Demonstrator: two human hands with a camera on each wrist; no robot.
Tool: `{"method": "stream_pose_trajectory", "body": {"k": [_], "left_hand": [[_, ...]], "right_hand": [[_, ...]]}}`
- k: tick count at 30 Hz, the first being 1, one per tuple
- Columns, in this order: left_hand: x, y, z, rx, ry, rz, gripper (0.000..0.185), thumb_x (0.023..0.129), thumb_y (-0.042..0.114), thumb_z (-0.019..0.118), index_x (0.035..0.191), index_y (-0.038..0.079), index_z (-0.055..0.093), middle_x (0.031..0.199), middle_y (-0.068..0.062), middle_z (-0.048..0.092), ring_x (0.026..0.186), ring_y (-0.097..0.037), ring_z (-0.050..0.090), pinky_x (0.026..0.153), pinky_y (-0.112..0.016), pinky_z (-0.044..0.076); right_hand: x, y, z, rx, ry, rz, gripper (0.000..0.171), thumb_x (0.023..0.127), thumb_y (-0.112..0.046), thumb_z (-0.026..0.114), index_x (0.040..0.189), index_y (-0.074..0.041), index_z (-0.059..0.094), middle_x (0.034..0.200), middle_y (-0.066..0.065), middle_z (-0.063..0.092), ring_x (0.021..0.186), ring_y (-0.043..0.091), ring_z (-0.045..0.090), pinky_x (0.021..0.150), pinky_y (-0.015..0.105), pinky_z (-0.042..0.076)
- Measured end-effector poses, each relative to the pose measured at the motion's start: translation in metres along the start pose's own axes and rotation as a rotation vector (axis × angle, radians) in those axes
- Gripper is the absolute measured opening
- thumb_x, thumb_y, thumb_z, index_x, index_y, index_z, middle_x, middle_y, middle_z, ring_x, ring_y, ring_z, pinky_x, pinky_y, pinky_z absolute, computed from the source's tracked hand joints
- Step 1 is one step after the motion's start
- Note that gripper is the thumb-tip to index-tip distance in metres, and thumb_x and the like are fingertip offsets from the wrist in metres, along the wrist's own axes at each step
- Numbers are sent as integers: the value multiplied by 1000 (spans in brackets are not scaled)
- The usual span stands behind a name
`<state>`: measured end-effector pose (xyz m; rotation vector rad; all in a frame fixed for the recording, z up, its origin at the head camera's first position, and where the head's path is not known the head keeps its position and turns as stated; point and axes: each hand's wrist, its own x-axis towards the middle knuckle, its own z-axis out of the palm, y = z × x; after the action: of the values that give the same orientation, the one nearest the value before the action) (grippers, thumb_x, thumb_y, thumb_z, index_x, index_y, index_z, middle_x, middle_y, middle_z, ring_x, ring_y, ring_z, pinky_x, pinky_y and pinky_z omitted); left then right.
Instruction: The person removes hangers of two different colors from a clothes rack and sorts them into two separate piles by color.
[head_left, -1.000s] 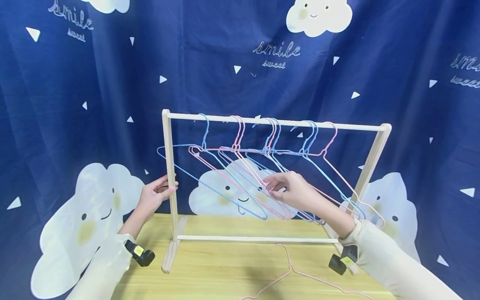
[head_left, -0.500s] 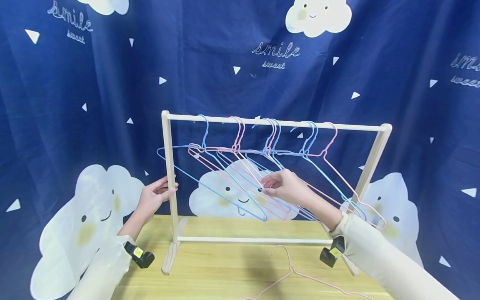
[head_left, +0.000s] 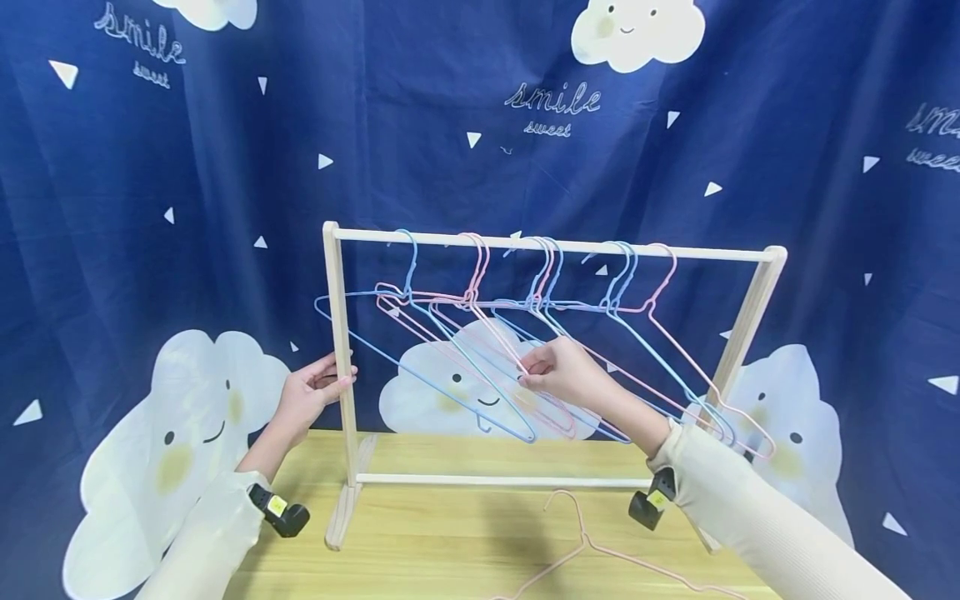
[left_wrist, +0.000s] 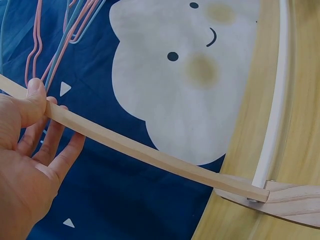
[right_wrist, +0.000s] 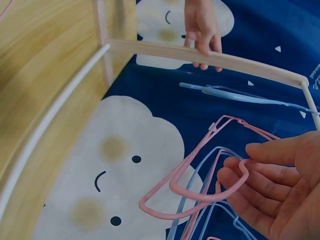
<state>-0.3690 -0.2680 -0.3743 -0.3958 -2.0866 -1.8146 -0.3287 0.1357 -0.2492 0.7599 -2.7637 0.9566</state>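
Observation:
A wooden garment rack (head_left: 339, 333) stands on the table, with pink and blue wire hangers hooked over its top rail. My left hand (head_left: 303, 396) grips the rack's left upright, thumb on the near side and fingers behind, as the left wrist view shows. Further right, my right hand (head_left: 570, 375) pinches the sloping arm of a pink hanger (right_wrist: 207, 198) between thumb and fingertips. Another pink hanger hangs close against it in the right wrist view. A lone blue hanger (head_left: 412, 271) hangs at the left end of the rail.
Blue and pink hangers hang in groups further right, including a pink hanger (head_left: 660, 287) at the right end. One loose pink hanger (head_left: 584, 537) lies on the wooden table (head_left: 427, 533) in front. Behind the rack is a dark blue curtain (head_left: 420, 125) with cloud prints.
My right hand has shifted left along the hangers, and its fingers have closed on the pink hanger's arm. The left hand has stayed on the upright.

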Motion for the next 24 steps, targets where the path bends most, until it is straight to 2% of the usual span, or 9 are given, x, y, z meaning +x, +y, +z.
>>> {"method": "stream_pose_trajectory", "body": {"k": [3,9,11,17,24], "left_hand": [[0,0,0,5,1,-7,60,97,11,71,149,-6,46,97,26,72,93,5,71,81,-14,58],[0,0,0,-3,6,-9,60,96,10,71,148,-7,46,97,25,73,92,5,71,80,-14,58],[0,0,0,-1,11,-7,60,96,10,72,148,-7,47,97,25,73,91,6,70,80,-14,58],[0,0,0,5,14,-9,60,96,10,72,147,-6,48,98,24,73,90,7,70,80,-14,58],[0,-1,0,13,11,-6,59,96,10,72,148,-5,48,98,25,73,91,7,69,80,-14,58]], "right_hand": [[1,-2,0,14,-10,12,11,91,-4,74,99,1,77,85,11,77,73,12,67,67,24,57],[-1,-5,0,74,-28,3,8,94,-1,69,95,3,76,83,19,75,70,20,66,61,20,51],[-2,-6,0,84,-28,3,9,95,0,67,95,3,76,80,18,74,69,19,66,60,20,51],[-4,-6,0,99,-9,49,13,98,0,63,96,5,75,76,10,73,67,16,67,64,26,59],[-5,-6,-1,127,36,49,14,99,-1,63,95,4,75,75,13,74,70,25,73,66,34,64]]}}
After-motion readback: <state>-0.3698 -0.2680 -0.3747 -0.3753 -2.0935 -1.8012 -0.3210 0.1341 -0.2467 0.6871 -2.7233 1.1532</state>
